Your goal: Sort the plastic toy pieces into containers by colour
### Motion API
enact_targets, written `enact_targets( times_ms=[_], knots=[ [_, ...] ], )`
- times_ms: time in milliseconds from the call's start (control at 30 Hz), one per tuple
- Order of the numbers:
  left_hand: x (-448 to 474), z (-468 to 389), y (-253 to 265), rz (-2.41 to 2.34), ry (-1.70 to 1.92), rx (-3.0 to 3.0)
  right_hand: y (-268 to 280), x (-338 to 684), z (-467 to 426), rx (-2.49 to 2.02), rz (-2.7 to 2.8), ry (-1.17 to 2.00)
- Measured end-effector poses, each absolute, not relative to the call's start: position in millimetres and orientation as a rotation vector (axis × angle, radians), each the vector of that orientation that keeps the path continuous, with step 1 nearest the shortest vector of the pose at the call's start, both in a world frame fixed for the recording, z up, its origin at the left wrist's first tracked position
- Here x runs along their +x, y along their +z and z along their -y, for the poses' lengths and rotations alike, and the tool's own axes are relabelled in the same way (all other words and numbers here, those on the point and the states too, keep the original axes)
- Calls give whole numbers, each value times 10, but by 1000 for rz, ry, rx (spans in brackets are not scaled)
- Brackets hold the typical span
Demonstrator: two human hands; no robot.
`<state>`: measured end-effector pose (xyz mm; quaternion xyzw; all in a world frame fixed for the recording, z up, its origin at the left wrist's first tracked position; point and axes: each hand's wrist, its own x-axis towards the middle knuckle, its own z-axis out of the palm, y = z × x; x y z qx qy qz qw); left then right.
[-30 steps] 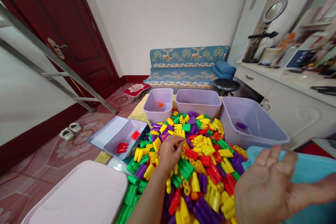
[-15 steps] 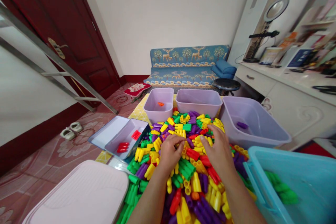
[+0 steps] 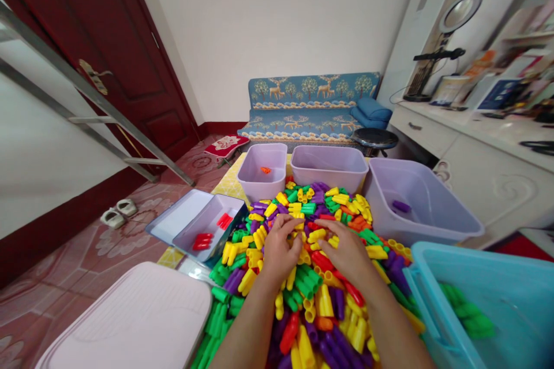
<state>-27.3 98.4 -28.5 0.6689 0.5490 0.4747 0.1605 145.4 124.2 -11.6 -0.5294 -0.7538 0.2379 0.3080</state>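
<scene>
A heap of plastic building pieces shaped like joined tubes, in yellow, green, purple, red and orange, spreads in front of me. Over its middle is my left hand [image 3: 281,247], thumb and fingers apart, close to some yellow pieces. To its right, my right hand [image 3: 345,248] reaches in with fingers stretched and thumb apart; its fingertips are near a yellow piece [image 3: 317,235] and red pieces. I see nothing held in either hand, though the undersides of the fingers are hidden. A green piece [image 3: 308,281] lies between my wrists.
Behind the heap stand a lilac bin [image 3: 262,184] with an orange piece, another lilac bin [image 3: 329,176], and a third [image 3: 424,230] with a purple piece. Left is an open box [image 3: 184,239] with red pieces; right, a turquoise tub [image 3: 515,300] with green ones. A pale pink lid [image 3: 130,323] lies front left.
My right hand has moved left and slightly down toward my left hand, uncovering pieces near the right bin. The left hand's thumb and fingers have parted wider.
</scene>
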Motion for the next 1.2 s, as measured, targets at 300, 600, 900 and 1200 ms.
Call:
enact_targets(
  times_ms=[300,600,900,1200],
  knots=[
    [-292,-982,-293,-1553,1243,2018,-120,1432,-1220,-1622,1985,476],
    [-285,-946,-219,-1554,1174,2032,-129,1408,-1231,-1257,1932,831],
    [-260,-942,-238,-1438,1352,1950,-71,1414,-1157,-1067,1706,1120],
    [-274,-999,-385,-1422,1516,1678,-127,1485,-1108,-1110,1702,900]
  ],
)
